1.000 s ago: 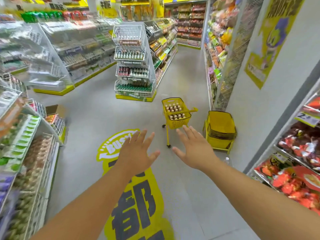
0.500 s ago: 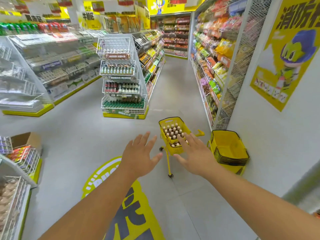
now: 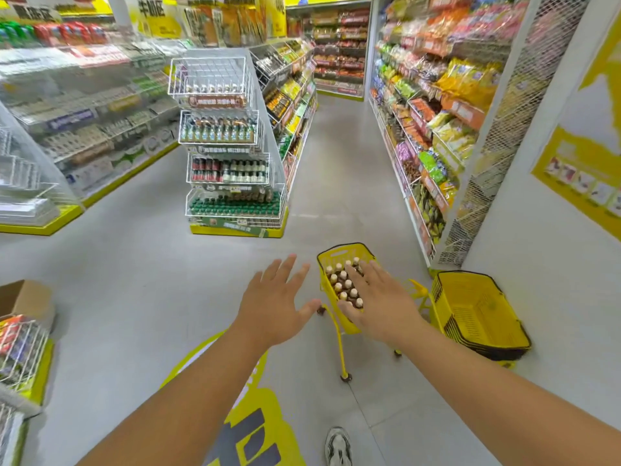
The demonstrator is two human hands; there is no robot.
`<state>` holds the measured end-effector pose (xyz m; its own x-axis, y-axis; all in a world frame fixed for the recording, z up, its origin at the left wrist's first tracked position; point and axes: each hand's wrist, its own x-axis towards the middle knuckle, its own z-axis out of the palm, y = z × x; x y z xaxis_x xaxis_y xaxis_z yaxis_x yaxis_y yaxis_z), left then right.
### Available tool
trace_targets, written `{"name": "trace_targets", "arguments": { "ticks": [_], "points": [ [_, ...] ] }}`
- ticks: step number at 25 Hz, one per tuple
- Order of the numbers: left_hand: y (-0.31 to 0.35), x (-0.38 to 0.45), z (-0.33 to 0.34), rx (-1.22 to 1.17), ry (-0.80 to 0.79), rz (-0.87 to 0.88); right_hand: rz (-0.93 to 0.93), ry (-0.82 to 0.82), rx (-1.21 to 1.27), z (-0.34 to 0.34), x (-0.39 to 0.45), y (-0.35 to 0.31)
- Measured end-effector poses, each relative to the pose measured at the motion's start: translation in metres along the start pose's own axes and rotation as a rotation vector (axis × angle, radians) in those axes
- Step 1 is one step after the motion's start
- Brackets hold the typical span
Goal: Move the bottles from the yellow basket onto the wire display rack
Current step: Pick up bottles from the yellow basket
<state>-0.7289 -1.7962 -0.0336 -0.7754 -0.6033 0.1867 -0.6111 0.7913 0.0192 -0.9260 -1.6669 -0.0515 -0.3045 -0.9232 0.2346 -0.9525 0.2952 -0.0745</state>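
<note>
Both hands spread, empty, near yellow basket [image 3: 327,260] of bottles [image 3: 342,280].

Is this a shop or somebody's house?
Most likely a shop, a small supermarket. Long shelves of snack packets line the aisle, a wire display rack holds rows of bottles, and yellow shopping baskets sit stacked on the floor.

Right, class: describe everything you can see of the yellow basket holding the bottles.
The yellow basket looks like perforated plastic with a black-edged rim and a cut-out handle slot in its far wall. It sits raised on a thin yellow frame with small dark wheels, standing upright on the grey floor at the aisle's mouth. Brown bottles with pale caps stand in rows inside. The right hand is spread open in front of its near side; contact cannot be told. The left hand is clear of it.
</note>
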Motion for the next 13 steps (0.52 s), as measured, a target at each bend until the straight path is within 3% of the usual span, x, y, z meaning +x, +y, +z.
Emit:
{"name": "trace_targets", "arguments": {
  "ticks": [13],
  "points": [
    [-0.112, 0.274, 0.036, 0.024, -0.004, -0.100, -0.048, -0.046, 0.039, 0.064, 0.310, 0.080]
  ]
}}
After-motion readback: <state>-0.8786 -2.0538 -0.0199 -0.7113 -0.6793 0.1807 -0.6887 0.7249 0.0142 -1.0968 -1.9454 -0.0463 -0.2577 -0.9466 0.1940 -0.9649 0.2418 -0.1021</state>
